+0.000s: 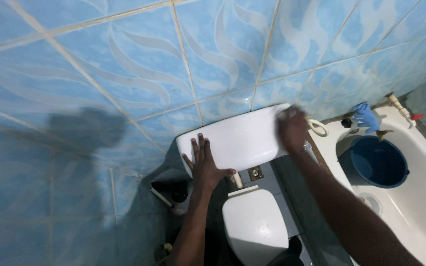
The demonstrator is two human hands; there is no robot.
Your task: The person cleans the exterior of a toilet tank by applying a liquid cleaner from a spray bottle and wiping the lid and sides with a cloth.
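While left hand (204,165) steadies white cistern lid (237,140), right hand (292,127) rubs.

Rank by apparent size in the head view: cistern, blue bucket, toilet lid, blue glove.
1. cistern
2. toilet lid and bucket look about alike; the lid is partly cut off, so no ranking.
3. glove, smallest.

Tight gap between tiled wall (124,83) and bathtub (420,197).
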